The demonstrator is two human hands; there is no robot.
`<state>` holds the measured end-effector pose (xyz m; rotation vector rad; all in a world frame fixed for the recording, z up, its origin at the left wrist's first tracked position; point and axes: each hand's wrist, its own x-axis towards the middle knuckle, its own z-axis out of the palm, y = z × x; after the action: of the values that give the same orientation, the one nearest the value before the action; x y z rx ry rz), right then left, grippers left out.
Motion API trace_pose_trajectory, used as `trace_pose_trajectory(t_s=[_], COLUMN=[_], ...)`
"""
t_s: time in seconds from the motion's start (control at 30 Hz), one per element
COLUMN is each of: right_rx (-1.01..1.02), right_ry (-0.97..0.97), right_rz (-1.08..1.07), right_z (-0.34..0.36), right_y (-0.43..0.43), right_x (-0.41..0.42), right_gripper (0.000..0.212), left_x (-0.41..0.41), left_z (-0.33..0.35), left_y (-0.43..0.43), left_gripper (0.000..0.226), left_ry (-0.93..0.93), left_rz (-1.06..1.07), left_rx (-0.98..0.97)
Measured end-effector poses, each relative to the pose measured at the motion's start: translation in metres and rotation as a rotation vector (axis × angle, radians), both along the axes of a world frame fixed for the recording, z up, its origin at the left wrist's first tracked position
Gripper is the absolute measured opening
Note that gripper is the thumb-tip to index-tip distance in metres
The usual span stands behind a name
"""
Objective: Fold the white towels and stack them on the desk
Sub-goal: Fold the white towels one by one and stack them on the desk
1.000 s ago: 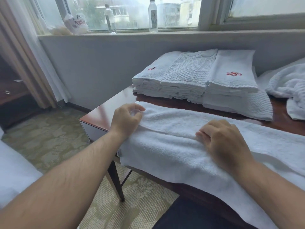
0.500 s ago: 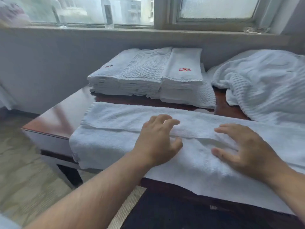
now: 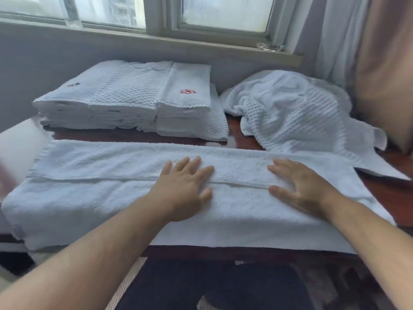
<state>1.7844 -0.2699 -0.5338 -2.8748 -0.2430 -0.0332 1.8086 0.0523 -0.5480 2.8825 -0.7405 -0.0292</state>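
White towel (image 3: 93, 198) lies along the near edge of the desk (image 3: 388, 193), its long axis running left to right, parallel to that edge. It is folded lengthwise: a free hem runs down the middle of the strip, and the near portion hangs slightly over the near edge.

Left hand (image 3: 183, 189) rests flat on the towel at about mid-length, fingers straight and spread across the hem, holding nothing. Right hand (image 3: 304, 189) lies flat just to the right of it, fingers likewise extended, palm on the cloth. Neither hand pinches or grips. Both sit on top of the strip, not at its ends.

Stack of folded towels (image 3: 134, 101) stands at the far left of the desk, apart from the strip. Heap of unfolded towels (image 3: 290, 113) occupies the far right corner. One flap comes close to the strip's right end, but contact cannot be confirmed.

Assessment: the step in hand appears to be smoothing the lengthwise fold. The following fold would be crosswise, end over end. The right end lies near the right hand. The left end is well apart from the left hand, toward the left edge of the desk, so that hand would need to reach along the long axis. Risk noted: lifting an end may pull the loose hem open.
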Motion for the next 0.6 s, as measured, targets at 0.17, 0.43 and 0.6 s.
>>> trace_pose_trajectory(t_s=[0.17, 0.43, 0.6], right_rx=[0.156, 0.121, 0.302], right_ry=[-0.291, -0.233, -0.41], right_rz=[-0.31, -0.855, -0.795], right_z=[0.0, 0.004, 0.002], right_y=[-0.051, -0.091, -0.092], right_x=[-0.032, -0.035, -0.027], right_gripper=[0.043, 0.044, 0.019], left_x=[-0.004, -0.008, -0.008], left_z=[0.012, -0.009, -0.012], left_y=[-0.075, -0.132, -0.129], left_gripper=[0.057, 0.054, 0.054], left_ry=[-0.13, -0.21, -0.225], left_rz=[-0.135, -0.197, -0.192], left_rx=[-0.256, -0.293, -0.291])
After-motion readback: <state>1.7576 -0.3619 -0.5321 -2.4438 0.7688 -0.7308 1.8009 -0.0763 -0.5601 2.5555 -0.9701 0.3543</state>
